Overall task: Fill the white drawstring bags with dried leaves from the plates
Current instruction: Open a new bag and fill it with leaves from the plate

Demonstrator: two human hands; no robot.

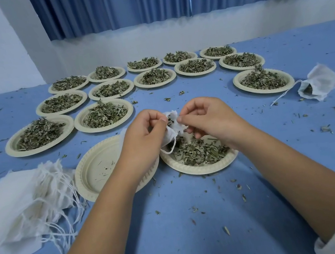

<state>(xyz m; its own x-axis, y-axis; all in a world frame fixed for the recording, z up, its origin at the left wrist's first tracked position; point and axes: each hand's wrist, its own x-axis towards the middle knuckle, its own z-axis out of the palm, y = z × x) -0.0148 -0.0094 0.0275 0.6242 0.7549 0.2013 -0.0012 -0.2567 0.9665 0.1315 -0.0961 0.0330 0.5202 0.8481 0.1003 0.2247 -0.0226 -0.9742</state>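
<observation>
1 bag (170,135) pinched between left hand (142,131), right hand (207,115), above plate (203,169)

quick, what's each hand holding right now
Left hand: pinching one edge of the white drawstring bag.
Right hand: pinching the opposite edge of the same bag.

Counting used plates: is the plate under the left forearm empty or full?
Almost empty: the left plate shows its bare bottom with only a few crumbs; the right plate holds a leaf pile.
</observation>
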